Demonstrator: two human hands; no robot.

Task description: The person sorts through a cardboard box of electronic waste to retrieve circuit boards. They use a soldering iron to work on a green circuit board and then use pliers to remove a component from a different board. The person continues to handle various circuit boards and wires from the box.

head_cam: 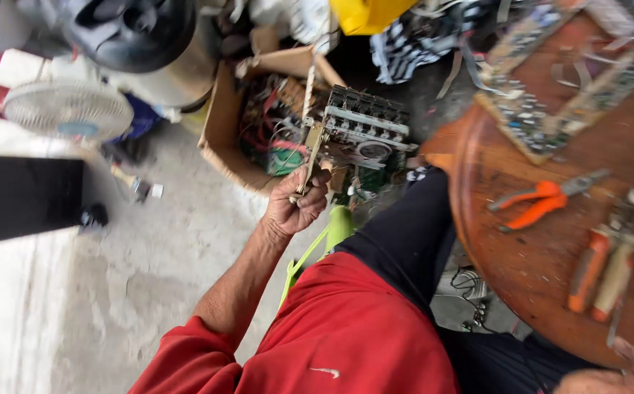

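Left hand gripped the electronics chassis over the cardboard box, not yet released; right hand, at five o'clock, grip unclear.

The right hand is cut off by the bottom-right corner, so its grip cannot be told. The left hand's fingers hide the lower edge of the electronic assembly. The circuit boards on the table are blurred, and the cardboard box holds an unreadable tangle.

An electronics repair workshop.
Pliers and circuit boards lie on the round table; a cardboard box holds wired parts.
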